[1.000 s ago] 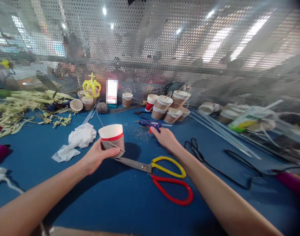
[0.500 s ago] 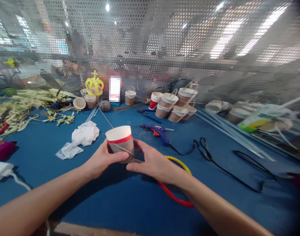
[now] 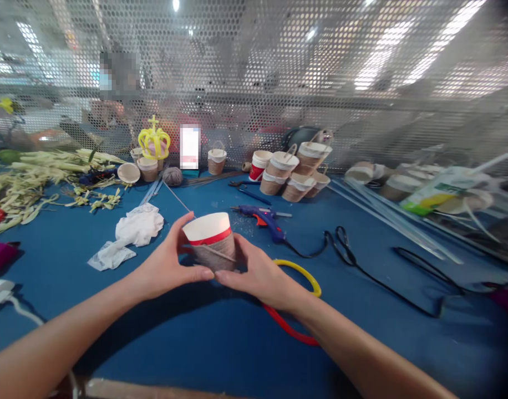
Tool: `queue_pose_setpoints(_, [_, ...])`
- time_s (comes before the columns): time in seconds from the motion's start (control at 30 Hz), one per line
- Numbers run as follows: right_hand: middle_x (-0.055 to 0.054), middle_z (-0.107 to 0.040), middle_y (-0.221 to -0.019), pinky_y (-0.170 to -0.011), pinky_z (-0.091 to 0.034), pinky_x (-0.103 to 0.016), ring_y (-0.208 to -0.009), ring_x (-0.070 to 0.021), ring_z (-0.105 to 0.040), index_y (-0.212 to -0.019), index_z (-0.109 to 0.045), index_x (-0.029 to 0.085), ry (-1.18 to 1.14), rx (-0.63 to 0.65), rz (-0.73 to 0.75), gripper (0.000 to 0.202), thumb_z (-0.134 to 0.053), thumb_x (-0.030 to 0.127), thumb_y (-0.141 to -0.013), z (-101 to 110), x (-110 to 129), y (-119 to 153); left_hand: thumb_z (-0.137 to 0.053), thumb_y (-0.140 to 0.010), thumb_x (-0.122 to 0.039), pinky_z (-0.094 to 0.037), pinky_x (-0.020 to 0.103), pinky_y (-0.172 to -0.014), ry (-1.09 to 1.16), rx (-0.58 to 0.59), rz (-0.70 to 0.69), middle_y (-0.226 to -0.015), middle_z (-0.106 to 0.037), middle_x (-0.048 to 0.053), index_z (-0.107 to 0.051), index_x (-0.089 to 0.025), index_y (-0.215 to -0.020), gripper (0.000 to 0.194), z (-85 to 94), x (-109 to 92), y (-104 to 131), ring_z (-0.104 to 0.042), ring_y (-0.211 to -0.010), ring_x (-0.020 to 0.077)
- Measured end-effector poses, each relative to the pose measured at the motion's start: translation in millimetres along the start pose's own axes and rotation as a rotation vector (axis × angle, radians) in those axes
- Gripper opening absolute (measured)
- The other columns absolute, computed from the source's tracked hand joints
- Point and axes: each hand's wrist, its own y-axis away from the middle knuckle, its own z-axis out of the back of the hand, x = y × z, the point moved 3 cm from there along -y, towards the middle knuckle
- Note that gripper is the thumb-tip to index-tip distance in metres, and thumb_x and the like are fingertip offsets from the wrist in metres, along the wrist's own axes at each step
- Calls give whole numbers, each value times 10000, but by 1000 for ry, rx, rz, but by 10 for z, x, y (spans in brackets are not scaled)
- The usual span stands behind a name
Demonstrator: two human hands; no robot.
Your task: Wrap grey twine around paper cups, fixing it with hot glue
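Observation:
Between my two hands is a paper cup (image 3: 214,249), its lower part wrapped in grey-brown yarn, with a red band and a white inside showing above. My left hand (image 3: 177,255) grips its left side, thumb along the bottom front. From the right, my right hand (image 3: 249,269) closes round the cup, thumb near the base beside the left thumb. The cup tilts slightly. A strand of yarn leads back from it to a grey yarn ball (image 3: 172,176). Both hands' far fingers are partly hidden behind the cup.
A blue glue gun (image 3: 264,219) lies behind the cup, its black cord trailing right. Yellow-and-red-handled scissors or a ring (image 3: 299,271) lie under my right forearm. Crumpled white plastic (image 3: 140,224) is at left. Several wrapped cups (image 3: 298,185) stand at the back by a perforated metal screen (image 3: 245,61).
My right thumb has moved in against the cup's base, and my left thumb has slid lower. The cup has turned and tilted a little to the right. The view has shifted slightly.

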Motion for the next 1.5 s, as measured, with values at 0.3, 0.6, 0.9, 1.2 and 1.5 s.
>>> queue_pose_setpoints(0.3, [-25,-594,-841,-568,-464,-260,-665,-131,-553,-1006,-470,153,210,23,-70,419,-640,244,-634,22,102,25,-708,-639,-252,-375,358,-878,-618,20,-362,-1035,-556,88,-612,-190,-937,319,119,-313,33,-481,-1010,254])
queue_pose_setpoints(0.6, [-6,-587,-764,-512,-431,-239,-573,-102,-525,-987,-456,167,231,62,-100,415,-652,261,-634,3,43,25,-664,-686,-298,-378,374,-863,-881,110,-463,-945,-594,83,-553,-144,-900,286,82,-378,57,-456,-984,227])
queue_pose_setpoints(0.9, [-39,-601,-877,-539,-444,-247,-618,-113,-552,-1119,-444,175,91,-26,-88,538,-665,339,-657,65,34,19,-644,-686,-325,-463,287,-683,-620,99,-33,-807,-660,29,-609,-149,-840,237,65,-225,23,-585,-728,180])
queue_pose_setpoints(1.2, [-88,-656,-790,-736,-457,-297,-780,-161,-604,-716,-633,153,-580,111,-266,507,-355,562,-831,-33,-102,-21,-665,-656,-287,-449,191,-554,-373,22,13,-731,-672,-7,-613,-144,-823,226,73,-259,56,-573,-612,115])
queue_pose_setpoints(1.5, [-46,-574,-1159,-879,-402,-347,-1057,-191,-515,-903,-648,216,-917,78,-150,282,-573,445,-757,-12,-40,-15,-671,-645,-308,-436,203,-588,-371,112,128,-710,-629,-5,-598,-125,-799,250,-54,-191,127,-524,-620,115])
